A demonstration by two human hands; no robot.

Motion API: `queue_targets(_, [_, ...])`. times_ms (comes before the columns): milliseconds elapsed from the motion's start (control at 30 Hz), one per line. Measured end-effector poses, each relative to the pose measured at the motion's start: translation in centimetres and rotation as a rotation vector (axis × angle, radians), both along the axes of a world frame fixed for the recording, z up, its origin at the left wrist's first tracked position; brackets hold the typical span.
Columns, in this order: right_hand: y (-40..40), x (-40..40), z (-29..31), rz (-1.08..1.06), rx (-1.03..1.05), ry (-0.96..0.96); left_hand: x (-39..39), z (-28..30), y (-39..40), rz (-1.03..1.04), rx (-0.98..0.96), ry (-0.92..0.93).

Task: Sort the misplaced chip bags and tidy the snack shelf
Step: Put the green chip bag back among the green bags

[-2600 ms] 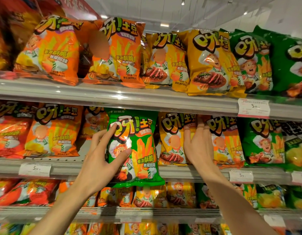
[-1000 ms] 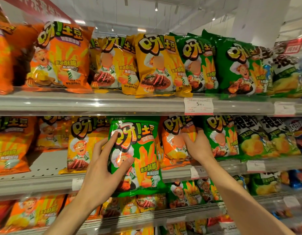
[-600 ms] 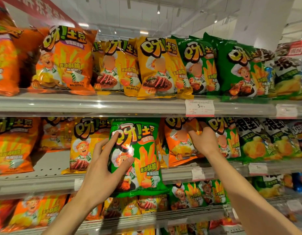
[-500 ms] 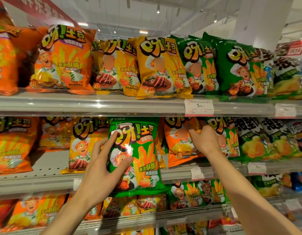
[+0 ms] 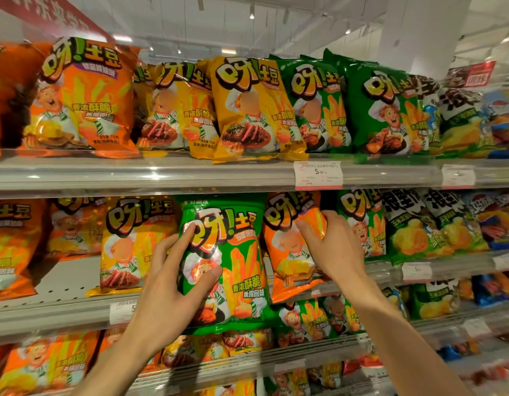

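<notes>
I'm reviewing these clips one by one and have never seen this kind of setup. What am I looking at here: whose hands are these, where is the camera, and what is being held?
There is no machine here. A person wears one wide-angle camera on the head, so you see their own two bare arms reaching forward at a shop's snack shelves.

The left hand holds a green chip bag in front of the middle shelf, thumb across its front. The right hand has a grip on an orange chip bag standing on that shelf, fingers curled around its upper right edge.

To the right of the orange bag stand green bags; to the left, a yellow bag and more orange ones. The top shelf runs orange, yellow, then green, with a price tag on its edge.
</notes>
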State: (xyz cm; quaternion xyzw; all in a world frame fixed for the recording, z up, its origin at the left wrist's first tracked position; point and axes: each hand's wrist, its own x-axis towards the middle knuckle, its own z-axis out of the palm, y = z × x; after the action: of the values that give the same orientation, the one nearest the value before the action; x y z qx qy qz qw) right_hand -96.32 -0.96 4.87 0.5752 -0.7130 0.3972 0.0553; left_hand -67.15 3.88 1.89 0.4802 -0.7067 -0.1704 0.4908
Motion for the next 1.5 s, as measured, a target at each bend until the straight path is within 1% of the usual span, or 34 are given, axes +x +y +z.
queue_targets(67, [0.5,-0.1,-0.1,-0.012,-0.011,0.008,-0.1,0.1,0.1,0.001,0.001,0.004])
queue_targets(233, [2.2,-0.9,-0.5,-0.003,-0.041,-0.053,-0.9,-0.2,0.5,-0.014,-0.018,-0.004])
queue_targets(467, [5.6,-4.0,-1.1,0.003,-0.087,-0.151,-4.7,-0.8,0.2,-0.050,-0.042,-0.019])
queue_targets(700, [7.6,-7.3,-2.3,-0.078,-0.118,-0.257,-10.0,-0.5,-1.4,-0.006,-0.115,-0.061])
queue_targets(833, [8.3,-8.6,-2.7,-0.124,-0.144,-0.300,-12.2,-0.4,-2.6,0.001,-0.113,-0.092])
queue_targets(1200, [8.3,-9.5,-2.4,-0.167,-0.181,-0.340,-16.3,0.7,-5.7,0.097,-0.116,-0.207])
queue_targets(1500, [7.9,-9.7,-2.3,-0.159,-0.177,-0.329,-17.1,-0.1,-7.3,0.143,-0.171,-0.227])
